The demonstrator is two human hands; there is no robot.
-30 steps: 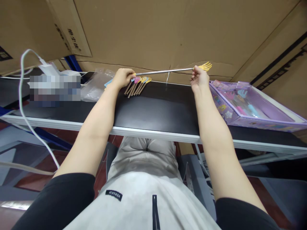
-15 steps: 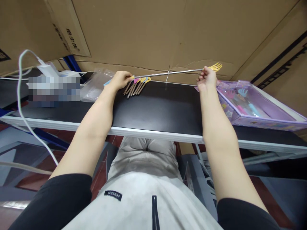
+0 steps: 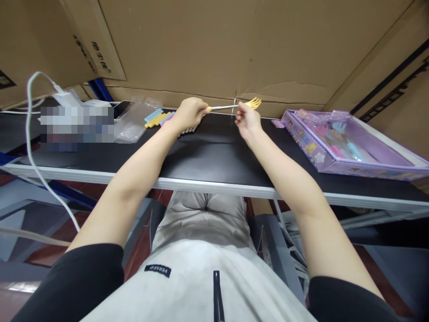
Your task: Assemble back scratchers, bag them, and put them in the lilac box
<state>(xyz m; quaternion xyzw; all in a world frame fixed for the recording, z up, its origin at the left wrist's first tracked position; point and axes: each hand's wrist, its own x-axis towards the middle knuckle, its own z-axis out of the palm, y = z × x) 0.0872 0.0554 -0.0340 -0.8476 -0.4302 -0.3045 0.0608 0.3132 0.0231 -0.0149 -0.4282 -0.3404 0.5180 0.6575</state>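
Note:
My left hand point(image 3: 189, 114) is closed round the yellow handle end of a telescopic back scratcher point(image 3: 224, 107), a thin metal rod with a small yellow claw head. My right hand point(image 3: 246, 120) pinches the rod just behind the yellow claw. The rod between my hands is short. Both hands hover over the far side of the black table point(image 3: 214, 156). Under my left hand lies a row of several collapsed scratchers point(image 3: 161, 118) with yellow, blue and pink handles, partly hidden by the hand.
A purple toy box point(image 3: 338, 143) with an open top sits at the right of the table. A clear plastic bag point(image 3: 134, 123) and a white charger with cable point(image 3: 62, 96) lie at the left. Cardboard boxes point(image 3: 214, 44) wall off the back.
My right hand has moved left toward my left hand, and the rod between them has shortened from long to short. My left hand has shifted slightly right.

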